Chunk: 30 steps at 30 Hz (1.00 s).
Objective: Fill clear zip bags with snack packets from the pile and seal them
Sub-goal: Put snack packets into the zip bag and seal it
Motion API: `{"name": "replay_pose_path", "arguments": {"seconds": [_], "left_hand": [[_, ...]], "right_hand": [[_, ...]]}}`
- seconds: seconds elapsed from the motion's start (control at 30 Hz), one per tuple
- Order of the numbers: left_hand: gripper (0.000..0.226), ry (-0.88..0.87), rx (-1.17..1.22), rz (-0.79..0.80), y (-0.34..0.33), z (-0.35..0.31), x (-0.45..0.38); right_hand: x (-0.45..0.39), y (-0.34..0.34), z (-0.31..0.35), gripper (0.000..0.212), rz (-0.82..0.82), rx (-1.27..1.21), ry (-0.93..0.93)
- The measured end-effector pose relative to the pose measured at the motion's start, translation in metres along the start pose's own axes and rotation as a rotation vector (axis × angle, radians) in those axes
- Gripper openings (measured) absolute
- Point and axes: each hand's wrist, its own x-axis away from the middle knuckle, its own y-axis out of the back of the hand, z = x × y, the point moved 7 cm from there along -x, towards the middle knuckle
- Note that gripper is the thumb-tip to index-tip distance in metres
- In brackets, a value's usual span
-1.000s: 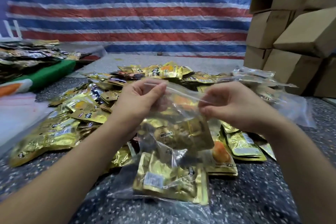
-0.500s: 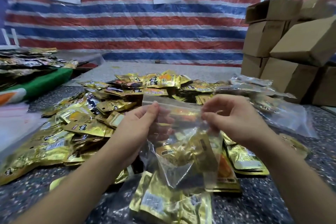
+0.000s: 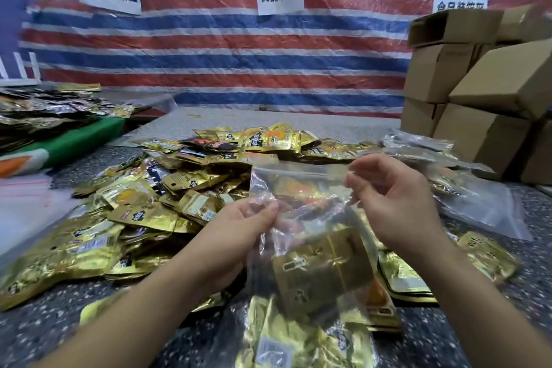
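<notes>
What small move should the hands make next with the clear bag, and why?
Probably pinch the zip strip closed, starting at the right hand. The clear zip bag already holds gold snack packets, the left hand grips its side, and whether its top edge is fully sealed cannot be told.
</notes>
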Motion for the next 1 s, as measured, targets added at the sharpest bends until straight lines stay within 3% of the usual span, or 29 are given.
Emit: {"name": "replay_pose_path", "arguments": {"seconds": [0.07,0.17,0.23,0.3,0.4,0.47,0.57,0.67,0.73,0.87,1.0], "left_hand": [[0.038,0.037,0.081,-0.025,0.0,0.002,0.0],[0.034,0.06,0.185,0.014,-0.003,0.002,0.001],[0.041,0.048,0.158,0.038,-0.004,0.0,0.001],[0.05,-0.02,0.108,0.01,0.0,-0.007,-0.001],[0.039,-0.209,0.053,-0.092,0.01,-0.028,0.0],[0.029,-0.308,0.017,-0.147,0.014,-0.036,0.002],[0.028,-0.404,-0.08,-0.182,0.014,-0.039,0.006],[0.029,-0.412,-0.125,-0.147,0.008,-0.039,0.008],[0.03,-0.417,-0.123,-0.128,0.005,-0.041,0.01],[0.03,-0.438,-0.081,-0.122,0.005,-0.044,0.011],[0.021,-0.452,-0.04,-0.217,0.013,-0.043,0.012]], "right_hand": [[0.001,-0.003,0.0,0.03,0.009,-0.004,0.003],[0.0,-0.002,-0.003,0.026,0.014,-0.04,-0.037],[-0.001,-0.003,-0.004,0.023,0.053,-0.083,-0.08],[0.0,-0.007,-0.004,0.022,0.142,-0.179,-0.148],[0.002,-0.01,0.0,0.022,0.267,-0.239,-0.178],[0.003,-0.008,0.004,0.022,0.26,-0.165,-0.137],[0.004,-0.001,0.016,0.012,0.159,0.192,0.037],[0.008,-0.01,0.042,0.024,0.135,0.394,0.208],[0.007,-0.027,0.06,0.033,0.209,0.461,0.286],[-0.003,-0.065,0.071,0.02,0.467,0.522,0.204],[-0.017,-0.073,0.067,0.021,0.492,0.456,0.152]]}}
